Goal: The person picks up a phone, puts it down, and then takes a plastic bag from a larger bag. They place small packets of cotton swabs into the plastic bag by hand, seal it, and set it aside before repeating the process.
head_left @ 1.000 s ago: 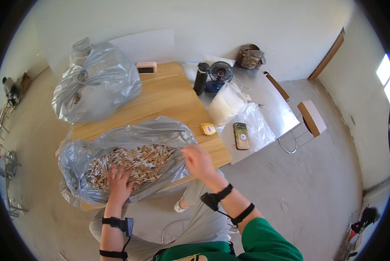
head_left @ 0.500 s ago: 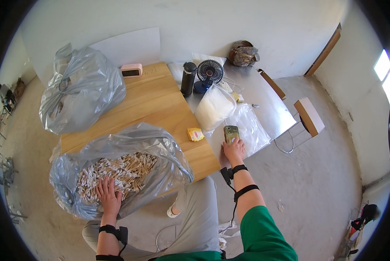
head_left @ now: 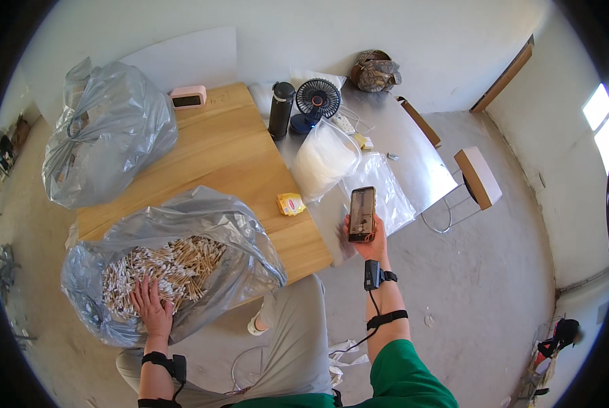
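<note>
A smartphone is held upright in my right hand, screen lit and facing me, above the metal table's near edge. My left hand rests with fingers spread on a heap of cotton swabs. The swabs have white tips and wooden sticks, and fill an opened grey plastic bag at the wooden table's near side. A small yellow packet lies on the wood between the two hands. Just beyond the phone are clear plastic bags.
On the wooden table stand a second bulging grey bag and a pink clock. The metal table bears a black flask, a small fan, a white filled bag and a camouflage cap. A stool stands at right.
My right hand has picked the phone up off the metal table and turned its screen toward me. My left hand stays on the swabs. The whole view has shifted slightly.
</note>
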Demonstrator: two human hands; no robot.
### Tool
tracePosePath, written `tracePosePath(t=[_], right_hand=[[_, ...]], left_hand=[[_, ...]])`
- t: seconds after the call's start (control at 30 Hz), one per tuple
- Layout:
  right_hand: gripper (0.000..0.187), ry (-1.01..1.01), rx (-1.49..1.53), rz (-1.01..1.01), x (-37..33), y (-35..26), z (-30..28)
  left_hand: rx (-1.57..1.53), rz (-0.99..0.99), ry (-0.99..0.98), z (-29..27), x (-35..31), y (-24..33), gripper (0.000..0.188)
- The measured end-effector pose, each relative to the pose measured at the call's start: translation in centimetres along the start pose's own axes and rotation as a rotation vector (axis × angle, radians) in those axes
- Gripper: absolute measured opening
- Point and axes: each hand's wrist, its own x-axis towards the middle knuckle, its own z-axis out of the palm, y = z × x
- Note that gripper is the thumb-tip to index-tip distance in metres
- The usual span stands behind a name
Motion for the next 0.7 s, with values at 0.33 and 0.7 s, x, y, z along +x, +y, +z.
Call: tracePosePath(t=[0.33,0.7], right_hand=[[0.058,0.063,0.083,0.026,-0.31,-0.28,-0.32],[0.059,0.066,0.074,0.04,-0.26,-0.51,0.58]], left_hand=[[-0.018,0.003,0.011,-0.35,0.29,0.75,0.061],[-0.007,0.0,0.027,-0.28,0.25,0.7,0.062]])
